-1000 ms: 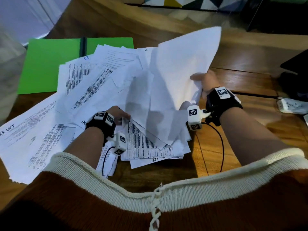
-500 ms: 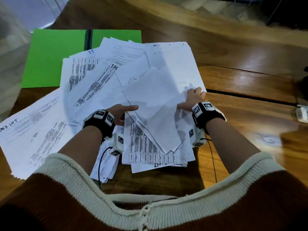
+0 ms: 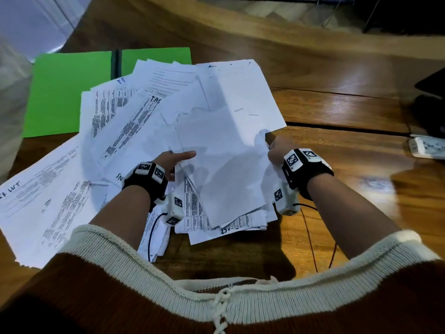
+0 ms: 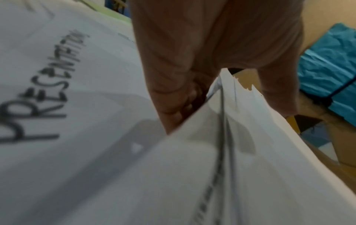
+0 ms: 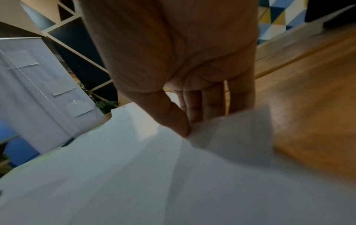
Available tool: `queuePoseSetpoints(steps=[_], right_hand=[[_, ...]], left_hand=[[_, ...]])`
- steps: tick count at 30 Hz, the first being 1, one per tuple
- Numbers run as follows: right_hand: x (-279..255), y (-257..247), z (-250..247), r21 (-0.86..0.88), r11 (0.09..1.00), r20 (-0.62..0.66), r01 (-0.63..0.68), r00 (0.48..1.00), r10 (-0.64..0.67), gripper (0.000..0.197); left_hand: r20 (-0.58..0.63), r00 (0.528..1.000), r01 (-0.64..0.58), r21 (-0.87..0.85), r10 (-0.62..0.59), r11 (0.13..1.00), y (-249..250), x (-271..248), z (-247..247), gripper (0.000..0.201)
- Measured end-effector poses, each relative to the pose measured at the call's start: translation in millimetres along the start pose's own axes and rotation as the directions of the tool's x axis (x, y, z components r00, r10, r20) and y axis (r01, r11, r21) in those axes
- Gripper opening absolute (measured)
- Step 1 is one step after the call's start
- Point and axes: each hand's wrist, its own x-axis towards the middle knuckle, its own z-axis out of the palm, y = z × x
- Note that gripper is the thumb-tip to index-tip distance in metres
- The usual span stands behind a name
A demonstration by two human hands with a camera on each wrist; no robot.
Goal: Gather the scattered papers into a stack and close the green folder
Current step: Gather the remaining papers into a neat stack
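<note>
From the head view, the gathering step is under way: the right hand [image 3: 277, 150] grips the right edge of a raised bundle of white printed sheets [image 3: 226, 165], while the left hand [image 3: 173, 160] lies at its left edge, thumb stretched flat across the top sheet. More loose white papers [image 3: 48, 201] fan out to the left across the brown wooden worktop [image 3: 349, 104]. The flat green card folder [image 3: 65, 92] lies open at the far left, its right half partly buried under paper.

In the left wrist view, the left thumb is on top and the curled fingers [image 4: 177, 106] are beneath the sheets' edge: a pinch.

In the right wrist view, the thumb presses down on the paper and the fingers [image 5: 204, 103] reach straight beneath it, clamping the bundle.

The next move probably calls for squaring this bundle, then drawing in the left-hand sheets. The papers over the folder must be cleared before it can shut. A white power strip [image 3: 428, 148] lies well apart to the right.
</note>
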Motion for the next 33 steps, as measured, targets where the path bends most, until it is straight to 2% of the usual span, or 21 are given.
queuePoseSetpoints(steps=[2,5,7,8,11,14,17,19,25,26,29,31,33], right_hand=[[-10,3,11,-0.027,1.0,0.044,0.01,0.999,-0.009,0.019],[-21,1,32,-0.121,0.992,0.111,0.047,0.993,-0.034,0.019],[-24,0,44,-0.144,0.986,0.145,0.084,0.987,-0.063,0.026],[-24,0,48,-0.147,0.984,0.151,0.1,0.985,-0.077,0.027],[-27,-1,50,-0.141,0.981,0.128,0.133,0.985,-0.115,0.026],[-28,2,45,-0.122,0.986,0.126,0.109,0.988,-0.094,0.022],[-29,5,36,-0.079,0.993,0.078,0.089,0.994,-0.083,0.021],[-24,7,25,-0.007,1.0,0.006,0.027,1.0,-0.027,0.025],[5,6,-15,0.154,0.979,-0.099,-0.13,0.984,0.146,0.029],[10,4,-19,0.177,0.974,-0.11,-0.143,0.98,0.164,0.028],[25,-4,-29,0.224,0.96,-0.127,-0.171,0.971,0.203,0.024],[37,-10,-34,0.215,0.959,-0.136,-0.185,0.967,0.217,0.022],[50,-20,-39,0.2,0.958,-0.169,-0.204,0.956,0.239,0.027]], left_hand=[[-0.015,1.0,-0.007,-0.052,0.006,0.999,-5,1,1,0.083],[-0.085,0.996,-0.011,-0.078,0.004,0.997,-25,35,-6,0.109],[-0.072,0.997,-0.032,-0.067,0.027,0.997,-34,52,-10,0.111],[-0.054,0.998,-0.046,-0.066,0.043,0.997,-24,26,-3,0.104],[-0.009,0.995,-0.101,-0.18,0.101,0.978,-15,-14,13,0.054],[-0.04,0.969,-0.247,-0.17,0.244,0.954,-15,-31,26,0.054],[-0.056,0.956,-0.292,-0.29,0.288,0.911,-6,-43,28,0.044],[-0.042,0.95,-0.309,-0.295,0.311,0.904,4,-49,17,0.029],[0.034,0.938,-0.334,-0.181,0.345,0.925,34,-44,-59,0.024],[0.02,0.943,-0.323,-0.171,0.331,0.931,37,-39,-73,0.025],[-0.082,0.954,-0.3,-0.201,0.29,0.932,40,-22,-115,0.01],[-0.063,0.969,-0.245,-0.222,0.237,0.944,38,-10,-136,0.028],[-0.078,0.986,-0.159,-0.139,0.15,0.977,34,3,-153,0.05]])
